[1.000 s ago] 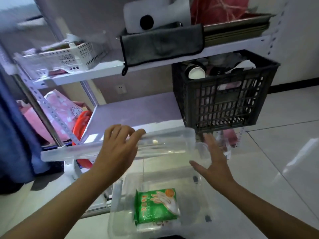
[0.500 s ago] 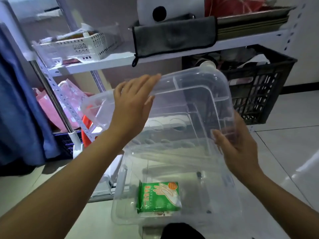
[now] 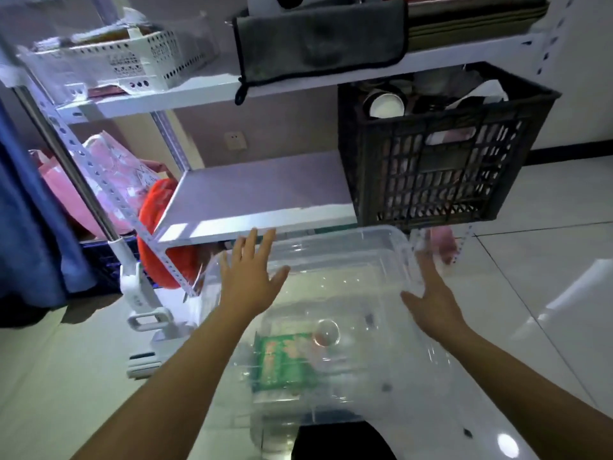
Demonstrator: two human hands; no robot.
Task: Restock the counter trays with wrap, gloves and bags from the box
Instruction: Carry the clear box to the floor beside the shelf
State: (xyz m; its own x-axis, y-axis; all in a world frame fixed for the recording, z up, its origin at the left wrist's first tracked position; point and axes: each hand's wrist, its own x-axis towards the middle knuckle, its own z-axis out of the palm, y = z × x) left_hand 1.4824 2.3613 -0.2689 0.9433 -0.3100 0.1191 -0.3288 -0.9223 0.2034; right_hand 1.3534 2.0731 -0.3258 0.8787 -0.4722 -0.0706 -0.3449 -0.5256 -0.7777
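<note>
— Where is the box?
— The clear plastic box [image 3: 331, 343] sits on the pale tiled floor [image 3: 530, 260], just in front of the shelf rack, with its clear lid [image 3: 338, 254] lying over the top. A green packet of gloves [image 3: 282, 366] shows through the plastic, lying at the bottom.

— And the hands?
— The left hand [image 3: 247, 280] lies flat on the lid's left part, its fingers [image 3: 248, 247] straight and spread. The right hand [image 3: 431, 293] is against the lid's right edge, fingers extended and relaxed; motion blur hides exactly how the tips meet the plastic. Neither hand curls round anything.

— What surrounds it?
— Directly behind is a white shelf [image 3: 258, 194]. To its right a black crate [image 3: 441, 161] holds paper cups. Above, a grey cloth [image 3: 318, 38] hangs over the upper shelf's edge, beside a white perforated basket [image 3: 126, 61]. Left of the rack are a pink bag [image 3: 109, 174], something red [image 3: 159, 207] and blue fabric [image 3: 26, 210].
</note>
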